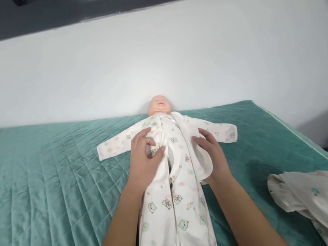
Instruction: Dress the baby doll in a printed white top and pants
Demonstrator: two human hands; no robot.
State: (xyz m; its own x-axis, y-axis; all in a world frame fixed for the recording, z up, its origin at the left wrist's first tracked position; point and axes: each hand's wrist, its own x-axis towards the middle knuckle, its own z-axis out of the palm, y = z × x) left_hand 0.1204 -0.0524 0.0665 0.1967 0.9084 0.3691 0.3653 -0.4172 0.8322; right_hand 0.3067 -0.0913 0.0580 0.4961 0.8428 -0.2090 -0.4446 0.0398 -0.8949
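A baby doll (159,105) lies on its back, head toward the wall, with both sleeves spread wide. It wears a white long-sleeved baby jacket (201,160) printed with small bears, its front parted, and matching white pants (180,210). My left hand (144,158) rests on the jacket's left front panel, fingers curled and thumb at the panel's inner edge. On the other side, my right hand (213,152) grips the folded-back right front panel, which shows its plain white inside; some of these fingers are hidden behind the cloth.
A green quilted cover (54,187) spreads under the doll up to the white wall (154,55). At the right front lies another crumpled white printed garment (324,198). The bed's edge (300,136) slants down on the right, with dark objects beyond it.
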